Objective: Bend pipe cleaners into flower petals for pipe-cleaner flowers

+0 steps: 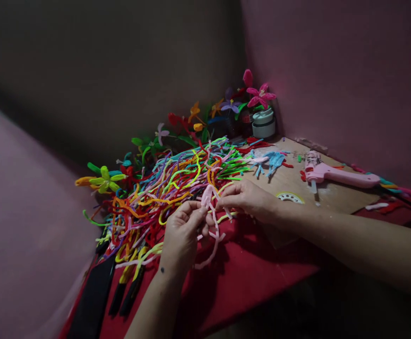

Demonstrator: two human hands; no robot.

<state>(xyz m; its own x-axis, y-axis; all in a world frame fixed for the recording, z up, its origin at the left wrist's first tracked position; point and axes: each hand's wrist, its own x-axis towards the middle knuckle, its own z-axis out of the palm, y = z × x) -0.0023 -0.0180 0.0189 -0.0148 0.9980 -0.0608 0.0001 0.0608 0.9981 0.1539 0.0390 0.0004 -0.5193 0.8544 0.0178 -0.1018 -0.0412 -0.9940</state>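
Observation:
Between my hands is a pale pink pipe cleaner (208, 194), bent into a petal-like loop at its top with loose ends hanging below. My left hand (186, 225) pinches the base of the loop between thumb and fingers. From the right, my right hand (244, 197) closes its fingertips at the loop's side, on the same pink pipe cleaner. Just behind my hands spreads a large tangled heap of pipe cleaners (177, 176) in many colours. The finger pads of both hands are partly hidden.
A pink glue gun (346, 175) lies on a brown board (327, 200) at the right, near a tape roll (290, 197). Pipe-cleaner flowers (261, 96) and a pale lidded container (263, 125) stand behind. Black-handled tools (132, 292) and a black flat object (92, 301) lie front left on the red table (261, 268).

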